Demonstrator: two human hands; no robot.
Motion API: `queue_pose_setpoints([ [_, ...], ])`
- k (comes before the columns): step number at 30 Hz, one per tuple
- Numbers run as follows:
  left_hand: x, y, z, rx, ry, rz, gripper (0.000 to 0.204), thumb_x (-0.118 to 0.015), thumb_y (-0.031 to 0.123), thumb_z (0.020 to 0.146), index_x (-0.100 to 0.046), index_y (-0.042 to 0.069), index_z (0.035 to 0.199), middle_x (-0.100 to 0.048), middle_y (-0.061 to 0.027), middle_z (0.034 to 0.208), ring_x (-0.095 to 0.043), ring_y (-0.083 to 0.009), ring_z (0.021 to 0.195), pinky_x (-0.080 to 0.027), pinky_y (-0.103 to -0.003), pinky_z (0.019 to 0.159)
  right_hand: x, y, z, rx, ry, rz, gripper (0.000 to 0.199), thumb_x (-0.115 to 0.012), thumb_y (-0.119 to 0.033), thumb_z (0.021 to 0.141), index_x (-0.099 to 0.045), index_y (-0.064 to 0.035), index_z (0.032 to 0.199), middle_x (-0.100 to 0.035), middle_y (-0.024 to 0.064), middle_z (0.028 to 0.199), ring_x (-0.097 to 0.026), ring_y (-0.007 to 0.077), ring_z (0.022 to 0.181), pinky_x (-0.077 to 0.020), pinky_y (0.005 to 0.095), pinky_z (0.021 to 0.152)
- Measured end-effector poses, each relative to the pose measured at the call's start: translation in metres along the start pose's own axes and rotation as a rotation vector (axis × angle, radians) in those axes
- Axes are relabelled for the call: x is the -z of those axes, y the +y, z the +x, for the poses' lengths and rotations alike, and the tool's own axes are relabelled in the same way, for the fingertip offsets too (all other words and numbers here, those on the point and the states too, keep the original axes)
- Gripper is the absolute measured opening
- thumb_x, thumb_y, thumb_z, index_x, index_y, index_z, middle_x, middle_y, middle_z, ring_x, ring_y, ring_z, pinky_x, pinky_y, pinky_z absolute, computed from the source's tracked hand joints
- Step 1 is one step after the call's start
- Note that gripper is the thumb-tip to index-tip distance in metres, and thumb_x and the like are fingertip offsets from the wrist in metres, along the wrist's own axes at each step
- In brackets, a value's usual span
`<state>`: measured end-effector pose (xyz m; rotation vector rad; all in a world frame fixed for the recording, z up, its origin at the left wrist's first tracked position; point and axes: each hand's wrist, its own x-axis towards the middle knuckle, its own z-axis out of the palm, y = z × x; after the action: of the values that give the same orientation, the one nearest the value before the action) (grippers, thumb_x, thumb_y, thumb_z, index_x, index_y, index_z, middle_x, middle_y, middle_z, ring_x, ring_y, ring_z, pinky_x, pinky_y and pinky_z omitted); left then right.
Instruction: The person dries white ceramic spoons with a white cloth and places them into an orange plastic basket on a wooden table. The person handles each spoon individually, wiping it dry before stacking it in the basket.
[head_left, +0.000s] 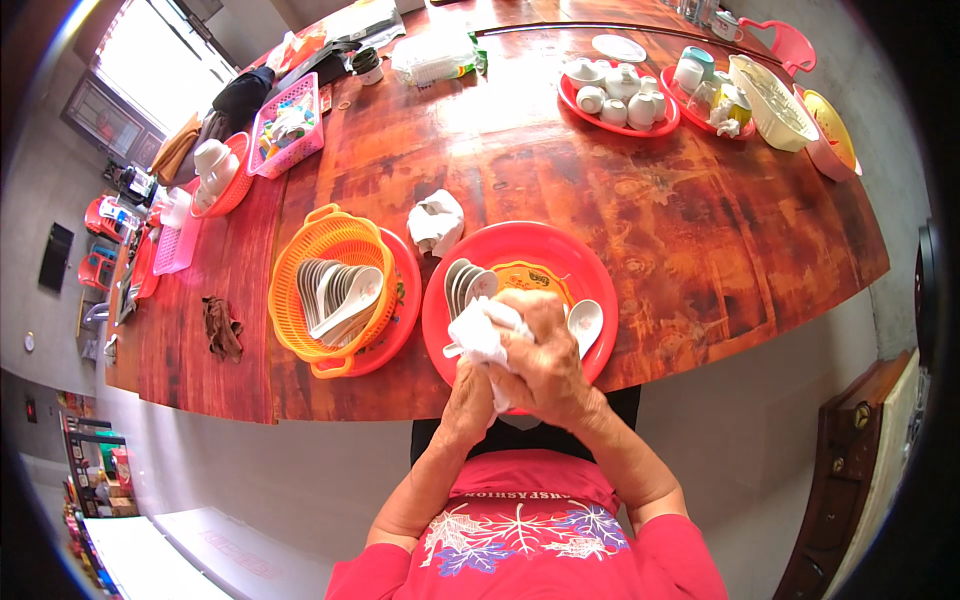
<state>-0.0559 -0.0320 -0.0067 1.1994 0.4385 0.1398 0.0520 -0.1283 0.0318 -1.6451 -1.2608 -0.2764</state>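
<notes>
Both of my hands are closed around a crumpled white cloth point(483, 330) over the near side of a red plate point(520, 235). My left hand point(468, 402) grips it from below, and my right hand point(545, 362) presses on it from the right. Whether something is wrapped inside the cloth cannot be made out. Several white spoons point(463, 285) lie on the plate's left side, and one more spoon point(585, 322) rests at its right. To the left, an orange basket point(290, 265) holds a row of stacked spoons point(345, 295) and sits on another red plate point(408, 290).
A second white cloth point(436, 222) lies behind the plate, and a brown rag point(222, 328) at far left. Red trays with white teapots and cups point(620, 90) stand at the back right, near a cream basket point(770, 100). A pink basket point(288, 130) is at the back left.
</notes>
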Motion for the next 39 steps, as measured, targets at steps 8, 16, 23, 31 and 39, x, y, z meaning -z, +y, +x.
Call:
queue_pose_setpoints([
  [8, -0.023, 0.018, 0.01, -0.069, -0.036, -0.399, 0.043, -0.04, 0.031, 0.098, -0.039, 0.004, 0.132, -0.049, -0.0078, 0.126, -0.051, -0.0155, 0.114, -0.043, -0.029, 0.095, -0.013, -0.003, -0.013, -0.254, 0.215, 0.088, 0.027, -0.06, -0.005, 0.084, -0.056, 0.0053, 0.108, -0.047, 0.0192, 0.113, -0.054, 0.0311, 0.1, -0.0447, 0.0368, 0.086],
  [16, -0.017, 0.007, 0.029, -0.259, 0.287, -0.481, 0.017, -0.055, 0.021, 0.094, -0.051, 0.006, 0.101, -0.062, -0.0049, 0.092, -0.061, -0.0102, 0.08, -0.051, -0.024, 0.068, -0.03, -0.013, -0.025, -0.657, 0.164, 0.705, 0.03, -0.057, -0.006, 0.088, -0.052, 0.0034, 0.116, -0.052, 0.0117, 0.108, -0.055, 0.019, 0.099, -0.0455, 0.0309, 0.084],
  [23, -0.018, 0.017, 0.034, -0.319, 0.405, -0.485, 0.023, -0.062, 0.025, 0.09, -0.048, 0.009, 0.098, -0.061, -0.002, 0.083, -0.057, -0.0053, 0.066, -0.047, -0.018, 0.055, -0.039, -0.018, -0.047, -0.754, 0.106, 0.649, 0.033, -0.062, -0.008, 0.086, -0.052, 0.0008, 0.116, -0.061, 0.0044, 0.101, -0.057, 0.0092, 0.089, -0.0477, 0.0255, 0.079],
  [31, 0.01, 0.051, 0.021, -0.516, 0.152, 0.489, 0.024, -0.065, 0.01, 0.086, -0.054, 0.004, 0.106, -0.062, -0.0058, 0.084, -0.061, -0.0096, 0.077, -0.05, -0.025, 0.058, 0.003, 0.009, -0.033, -0.557, -0.098, 0.389, 0.017, -0.064, -0.01, 0.081, -0.06, 0.0012, 0.093, -0.063, 0.0122, 0.076, -0.062, 0.0209, 0.066, -0.0484, 0.0323, 0.06],
  [39, 0.021, 0.068, 0.01, -0.417, 0.144, 0.6, 0.015, -0.056, 0.014, 0.093, -0.061, 0.0, 0.092, -0.061, -0.002, 0.068, -0.049, -0.0051, 0.051, -0.04, -0.021, 0.047, 0.016, 0.011, -0.007, -0.533, -0.189, 0.398, 0.024, -0.066, -0.022, 0.084, -0.061, 0.001, 0.089, -0.063, 0.0155, 0.066, -0.066, 0.027, 0.063, -0.0487, 0.0346, 0.054],
])
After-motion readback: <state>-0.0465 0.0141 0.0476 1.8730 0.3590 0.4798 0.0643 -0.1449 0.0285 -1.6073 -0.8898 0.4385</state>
